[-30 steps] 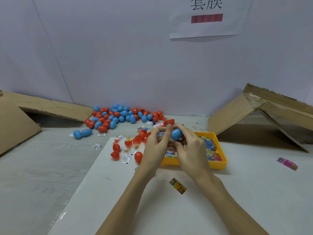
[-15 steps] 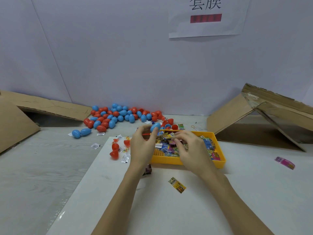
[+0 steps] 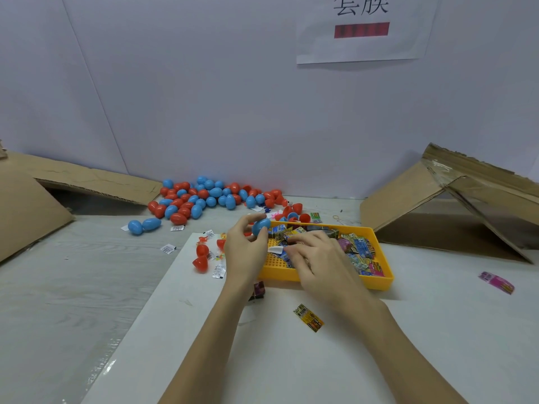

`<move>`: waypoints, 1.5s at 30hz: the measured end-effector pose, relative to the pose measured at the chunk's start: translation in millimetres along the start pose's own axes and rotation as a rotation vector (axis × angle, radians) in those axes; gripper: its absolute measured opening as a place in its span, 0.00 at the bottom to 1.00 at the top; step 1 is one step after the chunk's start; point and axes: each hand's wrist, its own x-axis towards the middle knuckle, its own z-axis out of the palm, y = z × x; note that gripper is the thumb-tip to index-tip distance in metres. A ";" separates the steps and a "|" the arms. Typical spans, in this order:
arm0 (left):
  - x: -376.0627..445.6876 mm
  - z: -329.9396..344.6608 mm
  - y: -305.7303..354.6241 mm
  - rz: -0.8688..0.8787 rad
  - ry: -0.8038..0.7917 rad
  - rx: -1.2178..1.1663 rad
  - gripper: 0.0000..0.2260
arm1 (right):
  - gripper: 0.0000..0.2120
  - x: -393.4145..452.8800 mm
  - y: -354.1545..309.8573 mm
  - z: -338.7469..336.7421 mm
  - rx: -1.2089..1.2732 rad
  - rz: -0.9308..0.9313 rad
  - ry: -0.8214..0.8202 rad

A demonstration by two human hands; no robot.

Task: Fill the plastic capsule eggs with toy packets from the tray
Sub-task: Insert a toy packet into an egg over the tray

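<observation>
The yellow tray (image 3: 376, 282) sits on a white board (image 3: 262, 360) and serves as the landmark here. At the tray's left end, the left hand (image 3: 243, 252) holds a blue capsule egg (image 3: 260, 226) pinched between thumb and fingertips, raised just above the tray's far left corner. The right hand (image 3: 316, 258) reaches into the tray from the near side, palm down, fingers curled over the heap of toy packets (image 3: 360, 249); its fingertips touch a small white-edged packet (image 3: 275, 249) on the tray's bare gridded floor, though whether they actually pinch it cannot be told (the fingers hide the contact).

Most packets lie piled in the tray's middle and right part. Just in front of the tray, on the board, lies a loose yellow packet (image 3: 308, 317), and a dark purple packet (image 3: 258, 288) peeps out beside the left wrist. Left of the tray, a few red egg halves (image 3: 201, 262) and small white sachets (image 3: 218, 271) lie scattered. Behind the tray and to its left, against the wall, is a big pile of red and blue eggs (image 3: 204, 199). Well to the tray's right lies a pink packet (image 3: 496, 282), and behind that side a cardboard box (image 3: 452, 205) lies tipped over.
</observation>
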 end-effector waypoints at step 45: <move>-3.2 2.0 -1.7 0.079 -0.143 0.043 0.11 | 0.12 2.1 18.6 -25.8 0.254 0.223 0.207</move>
